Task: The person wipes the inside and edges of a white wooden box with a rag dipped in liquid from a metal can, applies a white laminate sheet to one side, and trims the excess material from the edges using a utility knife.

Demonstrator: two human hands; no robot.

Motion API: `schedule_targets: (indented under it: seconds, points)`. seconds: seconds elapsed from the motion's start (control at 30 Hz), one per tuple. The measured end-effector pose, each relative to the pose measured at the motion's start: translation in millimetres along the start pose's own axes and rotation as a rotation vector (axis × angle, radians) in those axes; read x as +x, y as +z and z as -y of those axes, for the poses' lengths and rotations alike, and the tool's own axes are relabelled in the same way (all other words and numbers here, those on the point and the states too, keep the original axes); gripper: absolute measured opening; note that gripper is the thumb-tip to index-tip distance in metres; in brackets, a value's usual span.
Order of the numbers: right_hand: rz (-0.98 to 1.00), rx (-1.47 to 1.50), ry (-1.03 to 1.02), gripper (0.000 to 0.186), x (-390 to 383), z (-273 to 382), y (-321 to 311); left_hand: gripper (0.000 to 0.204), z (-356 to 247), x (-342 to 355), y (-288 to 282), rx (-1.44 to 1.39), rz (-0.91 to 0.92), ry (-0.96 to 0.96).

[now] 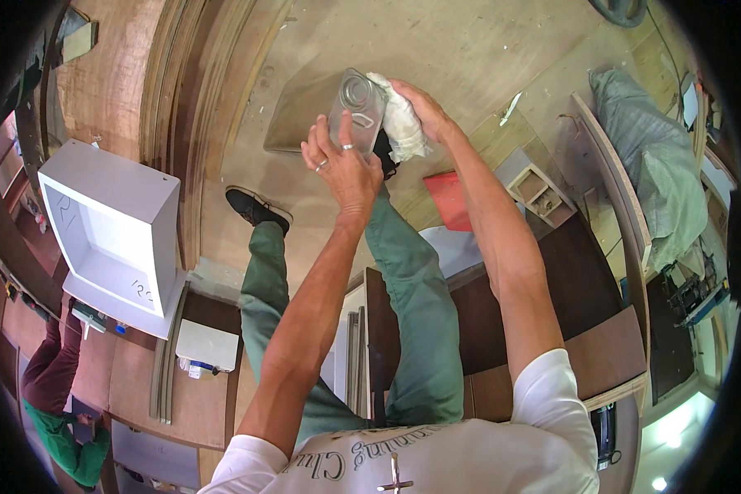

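Transparent, rectangular, hard-walled container (370, 104): ringed circular feature at the far end; long axis running front to back, canted slightly right. White, crumpled fabric cloth (402, 123): bunched lengthwise, positioned along the container's right side.

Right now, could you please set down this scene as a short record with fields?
Left hand: the hand has its fingers over the clear container; how firmly it grips cannot be told
Right hand: the hand holds the white cloth
Cloth position: beside the container, on its right
Left side: white open-fronted box
Right side: grey-green sack
Near right forearm: red piece; wooden divided box
Other person: green sleeve, lower left
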State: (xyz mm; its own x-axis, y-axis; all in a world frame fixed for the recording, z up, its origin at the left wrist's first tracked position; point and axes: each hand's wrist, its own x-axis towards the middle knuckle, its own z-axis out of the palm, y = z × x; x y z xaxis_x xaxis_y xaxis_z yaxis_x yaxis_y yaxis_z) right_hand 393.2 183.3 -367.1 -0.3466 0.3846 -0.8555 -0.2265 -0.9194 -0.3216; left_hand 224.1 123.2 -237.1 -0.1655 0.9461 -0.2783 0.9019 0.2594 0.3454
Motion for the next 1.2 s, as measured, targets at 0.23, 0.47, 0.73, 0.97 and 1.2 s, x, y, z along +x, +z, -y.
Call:
schedule_targets:
  seconds: [0.23,0.47,0.73,0.97,1.2]
  points:
    - [-0.011,-0.003,0.025,0.060,1.7,-1.0,-0.3,0.097,2.0,-3.9,0.8,-0.013,-0.001,-0.002]
    - [-0.022,0.000,0.002,0.061,-0.4,-9.8,-9.5,0.101,1.2,-10.7,5.4,-0.007,0.025,0.011]
    - [0.059,-0.010,-0.023,0.057,-15.3,1.6,21.0,0.101,25.7,-11.0,-16.0,-0.049,-0.012,-0.007]
    - [0.054,-0.181,-0.058,0.054,-42.2,-4.1,87.5,0.105,80.9,-30.2,-49.5,-0.139,0.024,-0.148]
    - [0.083,-0.492,-0.100,0.054,-42.0,-41.5,157.0,0.111,168.5,-63.2,-50.0,-0.264,0.086,-0.348]
